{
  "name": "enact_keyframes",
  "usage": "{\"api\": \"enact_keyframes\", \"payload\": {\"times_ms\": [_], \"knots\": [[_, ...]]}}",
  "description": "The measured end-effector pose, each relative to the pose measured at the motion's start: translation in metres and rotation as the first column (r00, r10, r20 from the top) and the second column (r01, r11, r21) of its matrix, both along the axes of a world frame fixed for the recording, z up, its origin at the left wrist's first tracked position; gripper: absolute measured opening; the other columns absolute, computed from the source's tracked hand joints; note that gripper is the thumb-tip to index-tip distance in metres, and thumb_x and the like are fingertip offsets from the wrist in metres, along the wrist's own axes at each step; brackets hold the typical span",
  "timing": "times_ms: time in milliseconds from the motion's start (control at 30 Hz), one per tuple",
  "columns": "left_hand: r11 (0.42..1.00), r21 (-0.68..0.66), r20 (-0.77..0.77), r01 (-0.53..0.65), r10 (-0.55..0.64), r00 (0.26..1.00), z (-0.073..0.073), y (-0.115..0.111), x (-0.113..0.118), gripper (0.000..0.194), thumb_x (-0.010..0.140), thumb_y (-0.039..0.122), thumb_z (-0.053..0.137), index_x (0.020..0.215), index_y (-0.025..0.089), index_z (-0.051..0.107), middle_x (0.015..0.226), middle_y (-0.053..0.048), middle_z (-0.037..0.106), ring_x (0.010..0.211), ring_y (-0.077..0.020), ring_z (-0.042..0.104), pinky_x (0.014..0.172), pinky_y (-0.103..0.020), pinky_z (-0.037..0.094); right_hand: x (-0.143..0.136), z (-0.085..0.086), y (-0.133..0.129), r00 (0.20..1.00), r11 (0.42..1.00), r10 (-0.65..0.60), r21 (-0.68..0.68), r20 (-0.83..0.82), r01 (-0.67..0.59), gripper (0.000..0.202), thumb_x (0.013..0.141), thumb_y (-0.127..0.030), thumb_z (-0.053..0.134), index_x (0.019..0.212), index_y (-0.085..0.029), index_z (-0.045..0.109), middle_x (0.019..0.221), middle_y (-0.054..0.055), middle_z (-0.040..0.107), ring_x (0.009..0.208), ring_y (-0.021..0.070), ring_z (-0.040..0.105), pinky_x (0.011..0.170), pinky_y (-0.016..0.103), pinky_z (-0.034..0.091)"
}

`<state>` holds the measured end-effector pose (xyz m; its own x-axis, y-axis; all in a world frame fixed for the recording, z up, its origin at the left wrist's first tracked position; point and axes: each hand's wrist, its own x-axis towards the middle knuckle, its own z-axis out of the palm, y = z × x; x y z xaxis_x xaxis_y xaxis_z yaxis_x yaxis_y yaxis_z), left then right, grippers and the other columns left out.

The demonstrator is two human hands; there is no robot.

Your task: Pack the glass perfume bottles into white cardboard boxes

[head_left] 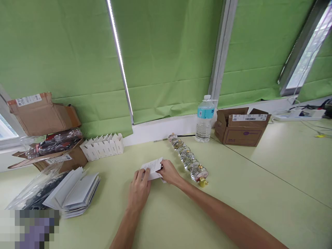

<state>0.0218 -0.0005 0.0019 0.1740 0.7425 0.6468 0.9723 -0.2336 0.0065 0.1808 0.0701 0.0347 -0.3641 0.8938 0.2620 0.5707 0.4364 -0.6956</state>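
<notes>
A small white flat carton point(153, 166) lies on the pale green table point(233, 193), and both hands grip it. My left hand point(139, 190) presses on its near left side, fingers curled over the edge. My right hand point(169, 171) pinches its right end. Just to the right of the right hand runs a row of several small glass bottles with gold caps point(188, 160), wrapped in clear plastic, with one gold cap point(203, 182) at its near end.
A stack of flat white cartons point(74, 193) and a plastic bag of dark items point(33, 190) lie at left. Folded white boxes point(102, 147) stand in a row near an open cardboard box point(49, 138). A water bottle point(204, 119), another cardboard box point(241, 129) and a power strip point(298, 116) stand at the back.
</notes>
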Motion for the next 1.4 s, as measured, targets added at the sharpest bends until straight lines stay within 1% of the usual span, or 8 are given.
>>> {"api": "enact_keyframes", "payload": {"times_ms": [367,500,633,833,1000,1133,1267,1400], "knots": [[1.000,0.008,0.002,0.006,-0.006,1.000,-0.002,0.000,-0.001,0.041,0.082,0.009,0.048,0.120,0.024,0.055,0.106,-0.006,0.064,0.099,-0.0193,0.059,0.050,-0.024,0.047,-0.001,0.000,-0.005,1.000,0.998,0.011,0.057,0.013,-0.012,0.016,0.071,-0.021,0.053,0.068,-0.013,0.066,0.063,0.001,0.062,0.058,0.0107,0.047,0.052,0.019,0.031],[1.000,0.015,-0.006,0.006,-0.006,1.000,-0.002,0.000,-0.001,0.040,0.083,0.009,0.047,0.119,0.024,0.055,0.104,-0.006,0.064,0.098,-0.0191,0.059,0.052,-0.024,0.048,0.000,0.001,-0.006,1.000,0.999,0.003,0.035,0.024,-0.004,0.016,0.072,-0.021,0.052,0.067,-0.013,0.066,0.060,0.001,0.060,0.055,0.0104,0.046,0.050,0.019,0.029],[1.000,0.011,-0.004,0.009,-0.009,1.000,-0.003,0.000,0.000,0.040,0.083,0.010,0.048,0.120,0.023,0.054,0.105,-0.006,0.063,0.099,-0.0187,0.058,0.053,-0.024,0.049,0.000,0.002,-0.006,0.999,0.999,0.015,0.043,0.043,-0.017,0.017,0.073,-0.021,0.052,0.071,-0.013,0.067,0.065,0.003,0.065,0.058,0.0115,0.050,0.051,0.019,0.031],[1.000,0.011,-0.006,0.003,-0.003,1.000,-0.004,0.001,-0.001,0.042,0.081,0.008,0.051,0.119,0.024,0.053,0.105,-0.004,0.062,0.099,-0.0171,0.058,0.055,-0.022,0.050,-0.002,0.005,-0.006,0.995,0.996,-0.024,0.093,0.094,0.015,0.017,0.071,-0.019,0.052,0.071,-0.014,0.068,0.069,0.005,0.068,0.062,0.0127,0.054,0.054,0.020,0.031],[1.000,-0.010,0.027,-0.024,0.024,0.999,-0.002,0.001,0.003,0.045,0.079,0.008,0.055,0.121,0.024,0.051,0.107,-0.003,0.061,0.100,-0.0172,0.057,0.053,-0.022,0.050,0.002,0.022,-0.005,0.977,0.993,-0.021,0.120,0.211,-0.005,0.018,0.073,-0.027,0.055,0.065,-0.015,0.066,0.068,0.006,0.068,0.059,0.0116,0.052,0.054,0.021,0.029],[0.999,-0.020,0.046,-0.029,0.030,0.998,-0.001,0.003,0.003,0.045,0.078,0.010,0.057,0.121,0.023,0.051,0.109,-0.004,0.061,0.103,-0.0182,0.056,0.058,-0.024,0.051,0.006,0.040,-0.006,0.958,0.987,-0.056,0.163,0.281,0.010,0.016,0.069,-0.023,0.056,0.056,-0.015,0.062,0.059,0.005,0.065,0.052,0.0094,0.046,0.049,0.022,0.024],[0.998,-0.031,0.088,-0.052,0.055,0.995,0.000,0.005,-0.002,0.040,0.081,0.013,0.056,0.120,0.023,0.052,0.109,-0.004,0.062,0.102,-0.0185,0.056,0.063,-0.025,0.052,0.013,0.058,-0.009,0.970,0.991,-0.026,0.132,0.243,-0.007,0.017,0.066,-0.020,0.053,0.051,-0.014,0.058,0.049,0.002,0.060,0.046,0.0079,0.045,0.043,0.020,0.023],[0.996,-0.046,0.139,-0.077,0.083,0.987,0.001,0.005,-0.005,0.035,0.084,0.017,0.053,0.119,0.024,0.053,0.109,-0.005,0.063,0.103,-0.0188,0.057,0.060,-0.025,0.049,0.024,0.081,-0.014,0.985,0.999,0.001,0.042,0.174,-0.009,0.019,0.067,-0.021,0.050,0.049,-0.015,0.055,0.048,0.001,0.060,0.041,0.0090,0.052,0.041,0.018,0.031]]}}
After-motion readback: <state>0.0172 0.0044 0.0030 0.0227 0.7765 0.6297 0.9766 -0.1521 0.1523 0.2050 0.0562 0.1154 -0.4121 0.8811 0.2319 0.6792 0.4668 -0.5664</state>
